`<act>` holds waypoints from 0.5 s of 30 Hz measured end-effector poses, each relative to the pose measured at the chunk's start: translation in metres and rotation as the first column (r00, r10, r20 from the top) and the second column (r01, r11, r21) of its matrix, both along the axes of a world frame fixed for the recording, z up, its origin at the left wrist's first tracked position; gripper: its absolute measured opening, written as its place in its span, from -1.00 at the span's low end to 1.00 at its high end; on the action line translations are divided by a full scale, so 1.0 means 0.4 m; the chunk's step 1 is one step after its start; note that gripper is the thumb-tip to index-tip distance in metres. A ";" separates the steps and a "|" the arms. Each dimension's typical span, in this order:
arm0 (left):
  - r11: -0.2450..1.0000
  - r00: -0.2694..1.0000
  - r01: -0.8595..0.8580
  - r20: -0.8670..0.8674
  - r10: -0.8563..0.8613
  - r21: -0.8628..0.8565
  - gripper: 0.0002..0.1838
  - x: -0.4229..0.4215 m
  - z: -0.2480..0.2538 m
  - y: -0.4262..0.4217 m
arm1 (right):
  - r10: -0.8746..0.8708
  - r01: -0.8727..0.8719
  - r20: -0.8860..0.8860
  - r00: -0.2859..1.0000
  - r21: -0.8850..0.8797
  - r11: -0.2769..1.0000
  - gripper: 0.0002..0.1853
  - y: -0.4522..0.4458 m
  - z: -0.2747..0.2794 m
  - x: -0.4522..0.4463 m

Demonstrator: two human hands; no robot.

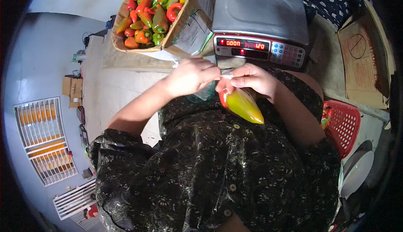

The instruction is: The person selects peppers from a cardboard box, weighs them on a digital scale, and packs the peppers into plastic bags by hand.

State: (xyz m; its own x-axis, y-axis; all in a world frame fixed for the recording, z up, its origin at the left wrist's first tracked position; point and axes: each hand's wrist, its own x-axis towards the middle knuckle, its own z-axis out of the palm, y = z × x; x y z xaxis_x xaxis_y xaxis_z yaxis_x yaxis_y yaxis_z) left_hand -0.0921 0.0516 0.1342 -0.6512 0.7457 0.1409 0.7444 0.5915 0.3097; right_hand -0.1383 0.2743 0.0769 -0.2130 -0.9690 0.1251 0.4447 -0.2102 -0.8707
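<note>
A clear plastic bag with a yellow-green pepper (244, 106) and a red one inside hangs below my two hands, in front of my body. My left hand (192, 76) is closed, its fingers pinching the gathered top of the bag. Close beside it, my right hand (254, 80) pinches the same bag neck between thumb and fingers. Just beyond the hands stands a digital scale (260, 14) with lit red figures. To its left is a cardboard box (182, 26) full of red, green and orange peppers (159, 20).
A red perforated basket (344, 127) with something colourful in it is at the right, above a white bowl (357, 173). An open cardboard carton (363, 60) stands at the far right. Window grilles (46, 139) show at the left.
</note>
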 end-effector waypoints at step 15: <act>0.105 0.073 -0.986 0.908 -0.412 0.127 -0.80 0.097 -0.006 0.111 | -0.493 0.747 -0.870 -0.002 -0.329 0.577 -0.56 -0.088 -0.039 0.045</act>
State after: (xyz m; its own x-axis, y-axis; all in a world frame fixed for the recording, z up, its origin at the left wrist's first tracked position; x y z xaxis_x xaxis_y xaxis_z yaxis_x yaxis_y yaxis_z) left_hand -0.0534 0.0962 0.1316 -0.8041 0.2184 -0.5528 -0.5744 -0.5250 0.6281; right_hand -0.1204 0.2392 0.0615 -0.6406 -0.5357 0.5501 -0.7366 0.2264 -0.6373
